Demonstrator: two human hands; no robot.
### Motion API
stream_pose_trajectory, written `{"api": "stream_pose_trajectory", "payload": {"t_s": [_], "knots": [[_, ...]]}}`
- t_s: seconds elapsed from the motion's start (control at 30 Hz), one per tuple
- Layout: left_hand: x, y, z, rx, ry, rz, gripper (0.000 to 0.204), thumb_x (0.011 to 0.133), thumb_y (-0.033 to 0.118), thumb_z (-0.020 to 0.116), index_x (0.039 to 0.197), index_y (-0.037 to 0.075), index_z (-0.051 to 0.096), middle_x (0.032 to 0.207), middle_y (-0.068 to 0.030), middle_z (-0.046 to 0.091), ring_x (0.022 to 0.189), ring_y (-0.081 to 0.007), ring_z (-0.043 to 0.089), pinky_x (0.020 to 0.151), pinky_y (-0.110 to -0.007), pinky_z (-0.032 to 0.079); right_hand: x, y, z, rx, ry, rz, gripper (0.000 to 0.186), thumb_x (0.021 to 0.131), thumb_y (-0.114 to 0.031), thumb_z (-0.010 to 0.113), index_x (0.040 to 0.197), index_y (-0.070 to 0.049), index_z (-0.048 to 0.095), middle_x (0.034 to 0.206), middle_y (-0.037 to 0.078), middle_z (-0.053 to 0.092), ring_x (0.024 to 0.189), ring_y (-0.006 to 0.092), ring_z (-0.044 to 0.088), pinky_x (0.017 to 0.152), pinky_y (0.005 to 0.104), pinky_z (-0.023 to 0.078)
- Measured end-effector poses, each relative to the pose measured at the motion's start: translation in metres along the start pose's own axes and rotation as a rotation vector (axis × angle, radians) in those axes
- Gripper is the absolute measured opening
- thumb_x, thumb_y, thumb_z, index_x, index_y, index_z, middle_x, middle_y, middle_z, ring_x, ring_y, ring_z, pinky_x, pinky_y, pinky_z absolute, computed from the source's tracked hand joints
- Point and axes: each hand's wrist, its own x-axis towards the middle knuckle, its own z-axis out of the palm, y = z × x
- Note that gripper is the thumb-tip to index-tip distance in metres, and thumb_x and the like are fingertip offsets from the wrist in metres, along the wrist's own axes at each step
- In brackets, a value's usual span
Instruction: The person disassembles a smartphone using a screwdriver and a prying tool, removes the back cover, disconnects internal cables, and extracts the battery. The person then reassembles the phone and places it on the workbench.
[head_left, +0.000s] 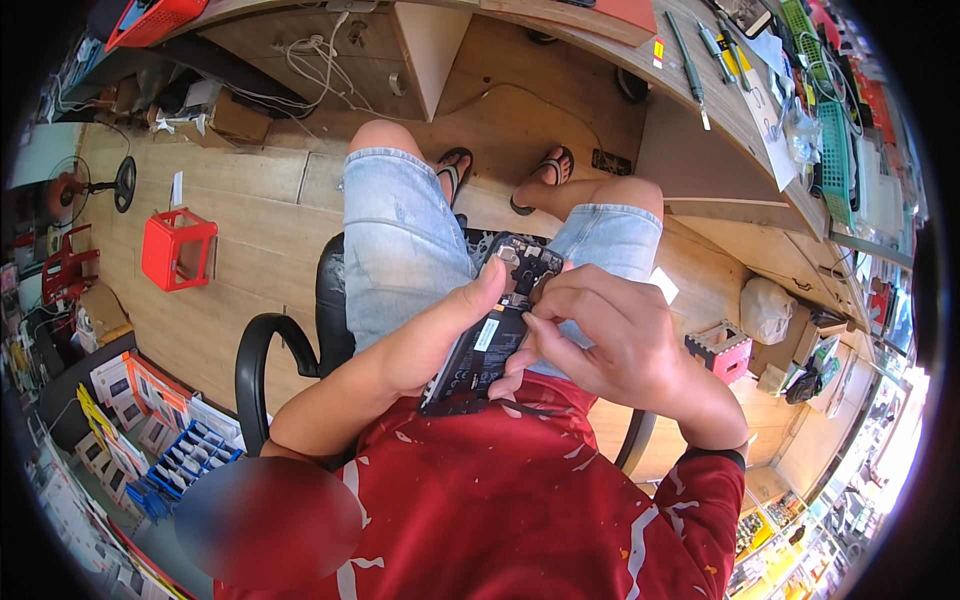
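Observation:
An opened smartphone (pixel 503 290) is held tilted over my lap, its back cover off. Its dark battery (pixel 468 362), with a white label, fills the lower part, and the circuit board and camera area show at the top. My left hand (pixel 440 325) grips the phone, thumb along the left edge and fingertips showing at the right edge. At the phone's right edge, beside the joint of board and battery, my right hand (pixel 615 325) has its thumb and forefinger closed in a pinch. Whatever lies between those fingertips is too small or hidden to make out.
I sit in a black chair with an armrest (pixel 262 345). Ahead runs a wooden desk (pixel 640 70) with pens and tools at its right. A red stool (pixel 172 250) stands on the floor to the left, and a plastic bag (pixel 768 310) lies to the right.

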Motion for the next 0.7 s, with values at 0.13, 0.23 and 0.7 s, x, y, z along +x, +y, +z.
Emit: {"api": "stream_pose_trajectory", "payload": {"t_s": [0.13,0.23,0.7], "knots": [[-0.0013,0.0029,-0.0004,0.045,0.015,-0.022,0.082,0.113,0.079,0.027,0.133,0.006,0.059,0.096,-0.0124,0.067,0.07,-0.0227,0.066,0.073,-0.039,0.061,0.0008,0.0,0.0004,0.01,-0.015,-0.001,0.016,0.087,0.002,0.084,0.095,0.002,0.07,0.093,0.012,0.072,0.075,0.0282,0.074,0.063,0.0384,0.061],[-0.0036,0.0014,-0.0008,-0.003,0.027,-0.026,0.084,0.112,0.079,0.027,0.133,0.005,0.059,0.096,-0.0124,0.068,0.071,-0.0231,0.066,0.074,-0.041,0.061,0.002,0.0004,0.0002,0.033,-0.025,0.0,0.017,0.087,0.002,0.084,0.095,0.002,0.07,0.092,0.012,0.072,0.074,0.028,0.074,0.063,0.0382,0.062],[-0.0039,-0.0002,-0.0012,0.026,-0.003,-0.001,0.086,0.113,0.079,0.024,0.134,0.003,0.058,0.094,-0.0128,0.066,0.069,-0.0222,0.065,0.073,-0.04,0.062,0.0029,0.0013,-0.0019,0.133,-0.082,0.106,0.019,0.089,0.003,0.086,0.099,0.001,0.07,0.088,0.012,0.074,0.076,0.028,0.077,0.068,0.0365,0.061]]}}
